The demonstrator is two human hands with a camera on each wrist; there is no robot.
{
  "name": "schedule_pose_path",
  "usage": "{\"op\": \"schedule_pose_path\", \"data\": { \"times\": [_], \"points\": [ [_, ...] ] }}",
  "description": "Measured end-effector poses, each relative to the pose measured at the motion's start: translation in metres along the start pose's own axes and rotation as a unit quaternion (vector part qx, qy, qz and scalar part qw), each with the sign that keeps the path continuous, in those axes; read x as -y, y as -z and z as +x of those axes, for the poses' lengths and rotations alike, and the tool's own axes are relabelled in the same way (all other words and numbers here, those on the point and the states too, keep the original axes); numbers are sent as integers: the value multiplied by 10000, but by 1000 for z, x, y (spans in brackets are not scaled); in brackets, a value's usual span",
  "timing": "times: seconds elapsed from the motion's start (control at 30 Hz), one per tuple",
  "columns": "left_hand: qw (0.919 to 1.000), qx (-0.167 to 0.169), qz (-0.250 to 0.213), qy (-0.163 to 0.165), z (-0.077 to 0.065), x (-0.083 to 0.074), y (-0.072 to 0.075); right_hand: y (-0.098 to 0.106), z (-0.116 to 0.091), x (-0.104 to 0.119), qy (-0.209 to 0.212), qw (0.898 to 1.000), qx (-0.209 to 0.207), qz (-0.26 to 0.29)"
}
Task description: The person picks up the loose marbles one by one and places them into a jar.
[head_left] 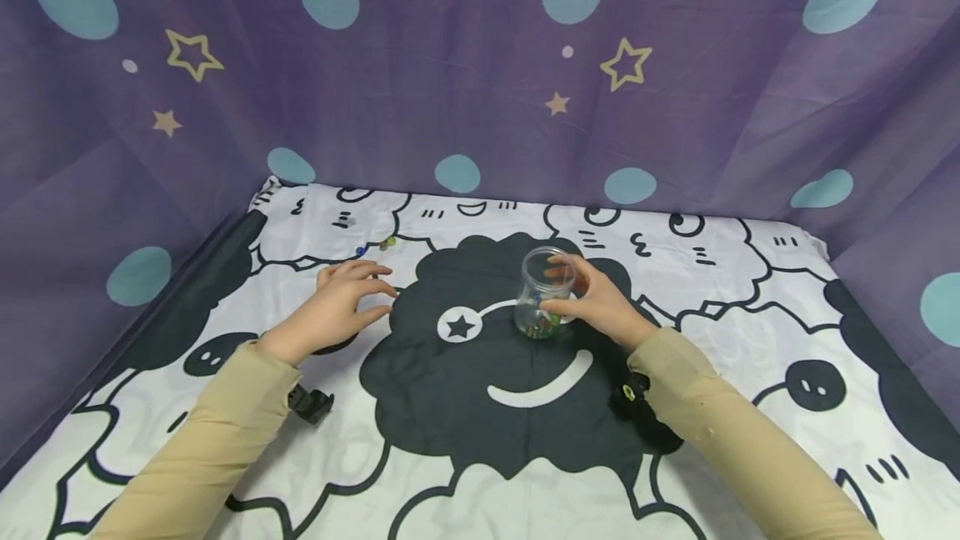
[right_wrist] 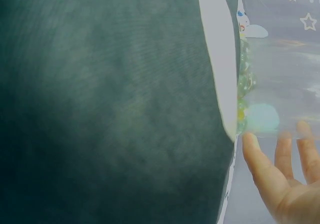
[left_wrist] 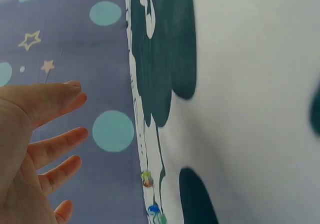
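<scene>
A clear jar (head_left: 546, 286) with an open top stands on the black cloud face of the cloth, several green and multicoloured marbles (head_left: 542, 326) lying at its bottom. My right hand (head_left: 596, 298) grips its right side, thumb in front and fingers round the back, seen through the clear wall. The right wrist view has those fingers (right_wrist: 250, 143) along the jar's side. To the left, my left hand (head_left: 343, 307) hovers over the cloth with fingers apart and nothing in it. Just beyond its fingers lie a blue marble (head_left: 361, 251) and yellowish marbles (head_left: 387, 243).
A white cloth (head_left: 495, 498) with black cartoon drawings covers the table. Behind it and along both sides hangs a purple curtain (head_left: 480, 90) with stars and blue dots. Each wrist carries a small black camera, the left one (head_left: 310, 403) below the sleeve cuff.
</scene>
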State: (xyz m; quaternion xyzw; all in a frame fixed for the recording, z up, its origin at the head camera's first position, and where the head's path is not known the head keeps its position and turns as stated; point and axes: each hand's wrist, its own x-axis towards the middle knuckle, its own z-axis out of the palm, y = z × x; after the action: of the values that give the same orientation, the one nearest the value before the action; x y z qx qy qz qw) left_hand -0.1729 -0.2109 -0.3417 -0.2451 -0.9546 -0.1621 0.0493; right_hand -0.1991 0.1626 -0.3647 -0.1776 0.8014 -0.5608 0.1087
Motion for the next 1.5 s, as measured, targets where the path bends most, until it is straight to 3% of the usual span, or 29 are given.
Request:
{"op": "schedule_pose_path", "data": {
  "times": [0.43, 0.77, 1.1, 1.5],
  "points": [
    [9994, 100, 226, 244, -8, 26, 20, 1, -1, 2, -41, 9999, 68, 91],
    [9949, 307, 571, 776, -7, 49, 46, 0, -1, 1, -2, 10000, 0, 21],
    [9914, 606, 655, 957, 2, 70, 42, -2, -2, -1, -54, 9999, -29, 84],
    [9868, 825, 762, 1169, 14, 83, 37, -1, -1, 0, -65, 10000, -29, 29]
  ]
}}
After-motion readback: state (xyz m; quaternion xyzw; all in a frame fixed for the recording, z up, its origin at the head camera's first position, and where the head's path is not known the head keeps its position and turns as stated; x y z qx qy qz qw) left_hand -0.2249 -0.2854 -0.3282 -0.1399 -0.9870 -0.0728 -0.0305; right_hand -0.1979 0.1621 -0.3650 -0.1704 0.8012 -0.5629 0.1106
